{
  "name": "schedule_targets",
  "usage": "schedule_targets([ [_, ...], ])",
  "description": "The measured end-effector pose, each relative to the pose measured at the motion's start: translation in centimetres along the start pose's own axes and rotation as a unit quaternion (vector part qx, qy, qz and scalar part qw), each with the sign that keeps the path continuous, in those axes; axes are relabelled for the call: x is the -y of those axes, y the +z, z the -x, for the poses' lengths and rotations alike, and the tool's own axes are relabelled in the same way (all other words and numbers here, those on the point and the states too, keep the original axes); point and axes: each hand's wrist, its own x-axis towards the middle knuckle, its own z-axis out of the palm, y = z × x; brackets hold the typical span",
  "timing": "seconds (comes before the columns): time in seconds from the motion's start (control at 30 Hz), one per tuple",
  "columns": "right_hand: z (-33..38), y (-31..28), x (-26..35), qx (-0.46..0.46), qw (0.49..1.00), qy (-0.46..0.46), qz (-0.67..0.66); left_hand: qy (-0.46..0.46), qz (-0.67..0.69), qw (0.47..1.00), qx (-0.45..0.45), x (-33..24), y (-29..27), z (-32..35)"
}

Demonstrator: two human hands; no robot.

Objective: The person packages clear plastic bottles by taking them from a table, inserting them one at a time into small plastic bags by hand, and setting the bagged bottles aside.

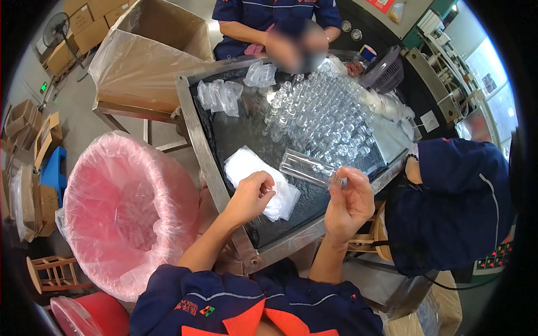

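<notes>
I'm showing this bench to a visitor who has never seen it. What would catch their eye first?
Probably the big tub lined with pink plastic on the floor at the person's left, the brightest thing in view. Next, the crowd of small clear bottles standing on the far half of the dark metal-rimmed table. Nearer, the right hand holds a clear plastic sleeve, while the left hand is over a pile of white bags.

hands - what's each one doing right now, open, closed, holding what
Left hand: fingers curled in a pinch over the white bags; cannot tell if it holds anything.
Right hand: closed on a clear tube.
</notes>
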Motion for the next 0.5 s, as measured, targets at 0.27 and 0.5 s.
schedule_targets([
  [0.27,0.5,0.3,0.7,0.009,0.995,-0.069,0.069,-0.008,0.039,0.999,-0.018,0.4,-0.1,-0.2],
  [0.5,1.1,0.1,0.4,0.016,1.000,-0.002,0.012,0.006,0.004,1.000,-0.014,-0.1,-0.2,-0.1],
])
